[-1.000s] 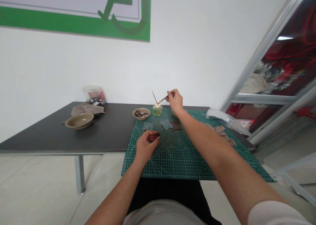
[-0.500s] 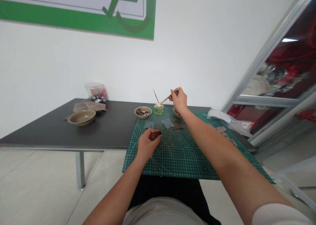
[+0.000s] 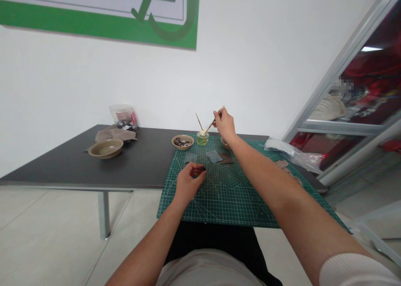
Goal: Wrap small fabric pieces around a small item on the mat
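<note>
A white wall rises in front of me, with a green-bordered poster above it, and a metal-framed glass door leans into view on my right. At the dark table, a green cutting mat lies directly before me. My left hand hangs just over the mat, fingers curled in towards my thumb, pinching a small dark piece that is too small to make out. My right hand is raised at the far edge of the mat, pinching a thin wooden stick between thumb and fingertips. The stick's lower end sits right by the white top of a small glass jar, though I cannot tell whether they touch. Another stick stands tilted in that jar. Beside it is a shallow bowl of small dark pieces, and a small bowl sits just behind my right wrist. Two grey-blue swatches and a brown swatch lie on the mat, with tan scraps further right. On the table's left are a larger bowl, tan cloth and a clear tub.
</note>
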The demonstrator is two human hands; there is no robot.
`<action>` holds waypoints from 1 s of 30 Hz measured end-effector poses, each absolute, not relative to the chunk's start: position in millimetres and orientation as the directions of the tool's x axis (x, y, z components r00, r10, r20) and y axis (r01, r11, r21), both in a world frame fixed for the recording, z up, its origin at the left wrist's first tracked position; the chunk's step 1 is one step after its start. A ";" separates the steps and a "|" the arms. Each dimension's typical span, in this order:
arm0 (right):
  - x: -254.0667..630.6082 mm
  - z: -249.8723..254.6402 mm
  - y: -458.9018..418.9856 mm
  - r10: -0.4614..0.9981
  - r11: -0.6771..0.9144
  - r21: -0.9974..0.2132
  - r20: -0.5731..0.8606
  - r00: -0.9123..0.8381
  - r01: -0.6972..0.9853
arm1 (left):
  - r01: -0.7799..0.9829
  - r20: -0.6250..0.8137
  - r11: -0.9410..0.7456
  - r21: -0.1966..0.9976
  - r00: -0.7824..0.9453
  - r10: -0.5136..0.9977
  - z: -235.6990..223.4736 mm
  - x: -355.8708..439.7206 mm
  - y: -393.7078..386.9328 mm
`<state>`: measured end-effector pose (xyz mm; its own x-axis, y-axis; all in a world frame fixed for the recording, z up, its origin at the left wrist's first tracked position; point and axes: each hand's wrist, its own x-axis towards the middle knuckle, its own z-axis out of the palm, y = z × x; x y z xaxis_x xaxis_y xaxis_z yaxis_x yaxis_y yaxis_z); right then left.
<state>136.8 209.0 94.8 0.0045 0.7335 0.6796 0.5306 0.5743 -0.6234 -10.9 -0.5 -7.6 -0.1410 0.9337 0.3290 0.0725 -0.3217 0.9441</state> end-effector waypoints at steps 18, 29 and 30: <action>117.7 90.7 214.9 0.742 0.577 -0.627 0.671 -0.015 0.523 | 0.056 0.321 -0.316 0.947 -0.121 0.939 -10.2 -10.7 -0.6; 127.2 90.5 216.4 0.767 0.548 -0.680 0.641 0.031 0.487 | 0.099 0.339 -0.328 0.939 -0.130 0.932 -10.9 -11.3 0.2; 126.2 91.0 215.2 0.758 0.555 -0.675 0.651 0.038 0.486 | 0.100 0.340 -0.329 0.939 -0.131 0.931 -11.0 -11.3 0.3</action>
